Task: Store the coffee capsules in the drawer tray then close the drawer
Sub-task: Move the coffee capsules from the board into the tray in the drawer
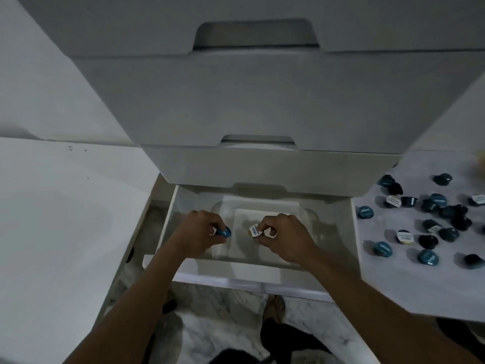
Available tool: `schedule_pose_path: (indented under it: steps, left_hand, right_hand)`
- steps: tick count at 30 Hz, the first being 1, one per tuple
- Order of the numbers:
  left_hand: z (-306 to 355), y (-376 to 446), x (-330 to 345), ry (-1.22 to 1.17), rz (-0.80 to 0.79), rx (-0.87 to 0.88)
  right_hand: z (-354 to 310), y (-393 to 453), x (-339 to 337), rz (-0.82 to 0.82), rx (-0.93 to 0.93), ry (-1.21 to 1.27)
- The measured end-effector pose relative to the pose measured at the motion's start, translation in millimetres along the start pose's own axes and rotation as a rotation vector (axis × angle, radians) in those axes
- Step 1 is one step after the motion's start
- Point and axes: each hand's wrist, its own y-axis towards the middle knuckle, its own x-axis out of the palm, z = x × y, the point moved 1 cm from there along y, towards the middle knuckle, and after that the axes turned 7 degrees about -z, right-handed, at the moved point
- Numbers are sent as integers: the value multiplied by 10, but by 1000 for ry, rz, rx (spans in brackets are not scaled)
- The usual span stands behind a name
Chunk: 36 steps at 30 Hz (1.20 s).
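Dim overall, with a cold grey-blue cast and no visible lamp. Soft, muddy shadow inside the open white drawer (262, 279), deepest under the stacked white plastic drawer unit (262, 101). Faint glare on the clear plastic tray (301, 214). Grainy and slightly smeared throughout; print on the dark teal coffee capsules (430, 224) at the white bench's (393, 285) right edge unreadable. Strong wide-angle bending toward the corners. Marble floor (223, 311) below blurred and dark.

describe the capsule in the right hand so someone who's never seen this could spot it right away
Find the open drawer at the bottom of the white drawer stack, with a clear tray inside. Two hands hover over the tray; the right hand pinches a capsule. Its lid is white with dark print, unlike the blue-lidded capsule in the left hand.
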Motion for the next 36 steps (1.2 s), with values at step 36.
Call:
schedule_pose_path:
  steps: [36]
  left_hand:
    - [-404, 458, 380, 93, -478, 45]
  right_hand:
    - [246, 411, 608, -546, -61, -50]
